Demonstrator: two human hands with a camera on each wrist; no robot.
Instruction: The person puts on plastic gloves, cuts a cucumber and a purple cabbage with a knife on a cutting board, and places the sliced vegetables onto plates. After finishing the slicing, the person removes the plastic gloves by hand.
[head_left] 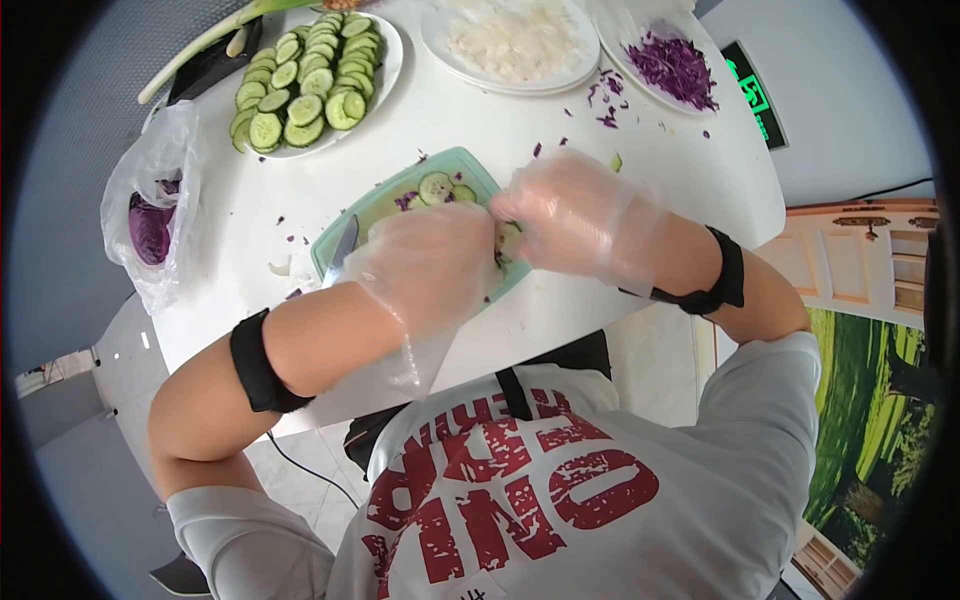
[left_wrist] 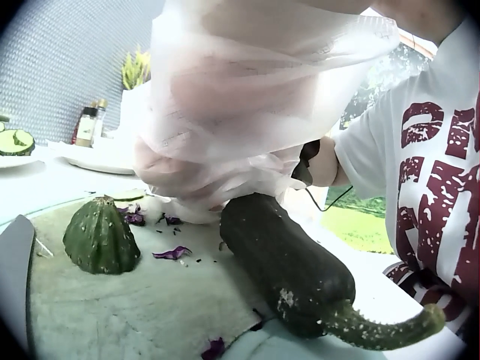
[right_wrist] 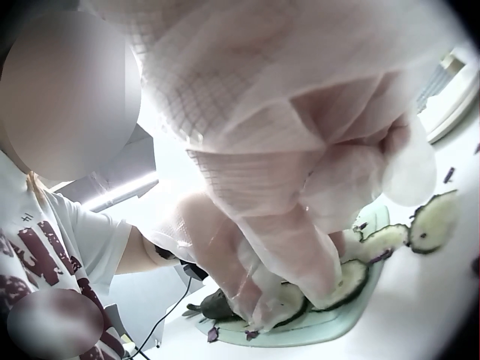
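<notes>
A pale green cutting board (head_left: 512, 280) lies below both hands, which wear clear plastic gloves. My right hand (head_left: 565, 215) pinches cucumber slices (right_wrist: 352, 283) at the board's right edge, its fingertips down on them. Close beside it, my left hand (head_left: 440, 262) has its fingers bent at another slice (right_wrist: 289, 301); the glove partly hides their contact. Under that hand lies a dark cucumber (left_wrist: 292, 270) with its stem. A cut cucumber end (left_wrist: 101, 236) stands on the board, and a knife (head_left: 343, 248) rests at the board's left side.
Behind the board are plates of sliced cucumber (head_left: 305, 85), pale shreds (head_left: 515, 45) and shredded purple cabbage (head_left: 672, 70). A bagged piece of purple cabbage (head_left: 150, 230) lies at the left, with a leek (head_left: 200, 45) farther back. Purple scraps dot the white table (head_left: 240, 300).
</notes>
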